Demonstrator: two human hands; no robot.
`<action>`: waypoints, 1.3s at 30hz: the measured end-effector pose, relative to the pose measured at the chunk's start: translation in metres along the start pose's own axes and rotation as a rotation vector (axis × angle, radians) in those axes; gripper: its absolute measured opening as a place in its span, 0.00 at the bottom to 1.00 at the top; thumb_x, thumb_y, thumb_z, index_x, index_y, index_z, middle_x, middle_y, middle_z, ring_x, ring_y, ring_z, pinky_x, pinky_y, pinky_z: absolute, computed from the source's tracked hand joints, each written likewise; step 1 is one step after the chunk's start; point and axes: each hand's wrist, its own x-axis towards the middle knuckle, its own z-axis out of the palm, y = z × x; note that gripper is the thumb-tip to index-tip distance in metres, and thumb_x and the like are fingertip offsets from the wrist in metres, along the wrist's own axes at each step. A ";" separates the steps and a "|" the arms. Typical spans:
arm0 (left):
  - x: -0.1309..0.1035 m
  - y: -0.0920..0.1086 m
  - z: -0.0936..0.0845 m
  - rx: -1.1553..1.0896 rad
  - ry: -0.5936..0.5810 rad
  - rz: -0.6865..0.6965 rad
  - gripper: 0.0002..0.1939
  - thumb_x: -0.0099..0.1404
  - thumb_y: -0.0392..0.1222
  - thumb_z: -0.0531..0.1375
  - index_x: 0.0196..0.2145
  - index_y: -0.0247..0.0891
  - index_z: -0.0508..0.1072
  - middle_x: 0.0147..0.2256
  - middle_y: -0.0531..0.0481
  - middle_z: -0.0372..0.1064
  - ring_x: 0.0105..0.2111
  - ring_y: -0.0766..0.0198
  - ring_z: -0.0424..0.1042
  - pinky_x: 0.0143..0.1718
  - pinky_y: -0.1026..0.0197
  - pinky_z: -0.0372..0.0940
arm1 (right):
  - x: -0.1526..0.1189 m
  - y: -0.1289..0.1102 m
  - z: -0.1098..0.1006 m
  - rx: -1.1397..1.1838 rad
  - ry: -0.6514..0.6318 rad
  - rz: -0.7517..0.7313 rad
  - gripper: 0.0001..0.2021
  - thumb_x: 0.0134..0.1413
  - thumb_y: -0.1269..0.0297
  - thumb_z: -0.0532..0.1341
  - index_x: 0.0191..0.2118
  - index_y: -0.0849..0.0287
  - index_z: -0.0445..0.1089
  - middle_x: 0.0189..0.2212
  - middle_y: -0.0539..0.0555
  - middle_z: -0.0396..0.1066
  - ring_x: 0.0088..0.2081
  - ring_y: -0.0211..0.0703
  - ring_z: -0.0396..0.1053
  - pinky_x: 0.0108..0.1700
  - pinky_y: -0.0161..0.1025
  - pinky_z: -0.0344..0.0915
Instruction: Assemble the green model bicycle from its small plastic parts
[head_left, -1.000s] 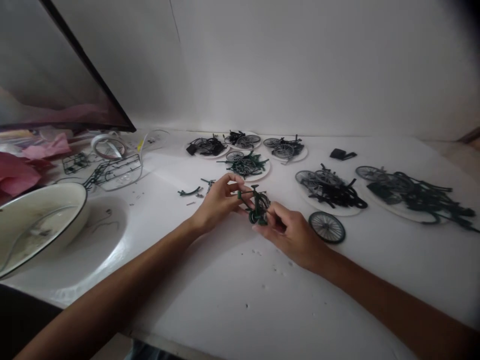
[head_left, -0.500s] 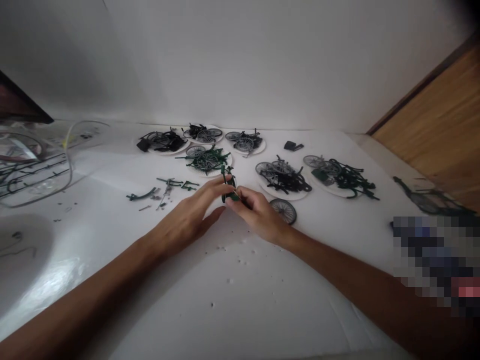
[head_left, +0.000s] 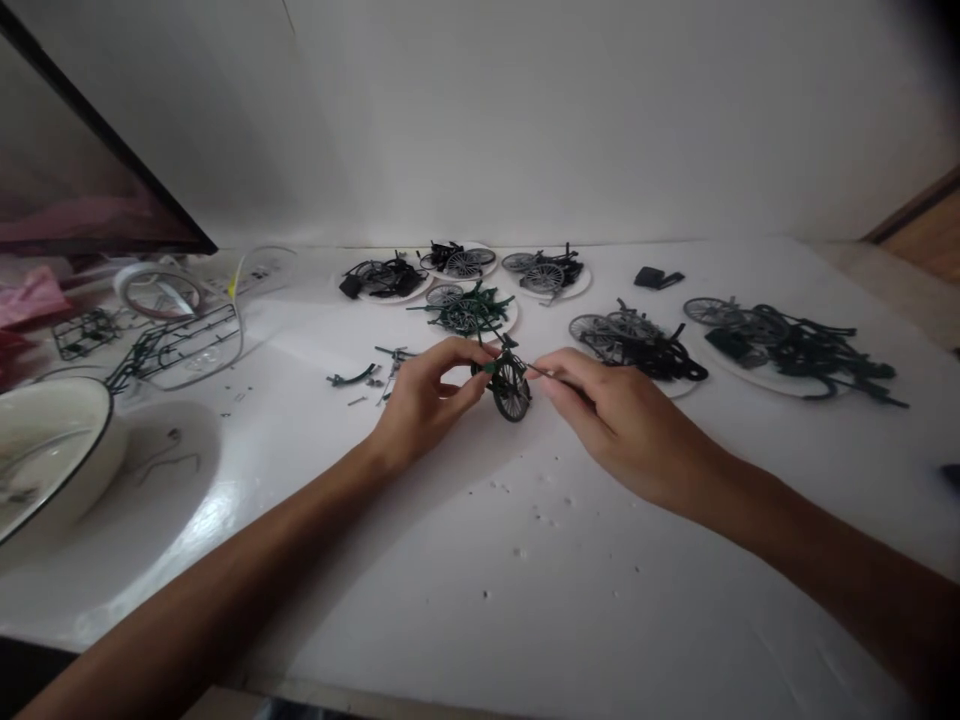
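Near the middle of the head view, my left hand [head_left: 431,395] is closed, pinching the green frame of a miniature bicycle [head_left: 512,390]. One dark spoked wheel on it faces me, and the handlebar end points up. Part of the frame is hidden behind my left fingers. From the right, my right hand [head_left: 630,410] grips a thin dark rod [head_left: 559,376] between thumb and fingers. The rod's tip is beside the wheel's upper right; I cannot tell whether it touches. Behind my left hand lie small loose parts, among them a curved green piece [head_left: 352,376].
Plates of bicycle parts stand at the back, including a plate of green parts [head_left: 469,310] and a plate of black parts [head_left: 637,345]. Another plate [head_left: 787,345] lies right. A cream bowl [head_left: 105,440] stands left near a wire frame [head_left: 180,345]. A black piece [head_left: 658,277] lies behind.
The view has swung left, bringing the bowl in. My hands have moved apart, and the bicycle's wheel now faces me. The loose wheel beside my right hand no longer shows.
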 end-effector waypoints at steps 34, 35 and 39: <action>-0.002 0.012 0.007 -0.257 -0.172 -0.241 0.09 0.66 0.44 0.63 0.35 0.34 0.74 0.33 0.50 0.70 0.32 0.70 0.70 0.32 0.70 0.71 | -0.008 -0.009 -0.014 -0.349 0.048 -0.317 0.15 0.63 0.66 0.57 0.24 0.57 0.62 0.16 0.48 0.61 0.18 0.36 0.53 0.25 0.39 0.42; -0.003 0.014 0.006 -0.238 -0.182 -0.226 0.09 0.67 0.43 0.62 0.34 0.34 0.75 0.32 0.50 0.70 0.32 0.70 0.70 0.32 0.70 0.71 | -0.009 -0.010 -0.015 -0.330 0.034 -0.309 0.14 0.62 0.66 0.57 0.24 0.57 0.62 0.16 0.48 0.60 0.18 0.36 0.53 0.25 0.39 0.42; -0.005 0.022 0.005 -0.183 -0.203 -0.152 0.07 0.67 0.41 0.62 0.36 0.34 0.75 0.34 0.49 0.69 0.32 0.68 0.69 0.32 0.67 0.70 | -0.013 -0.015 -0.019 -0.270 -0.006 -0.266 0.17 0.63 0.63 0.57 0.22 0.57 0.60 0.14 0.47 0.56 0.15 0.34 0.49 0.24 0.40 0.41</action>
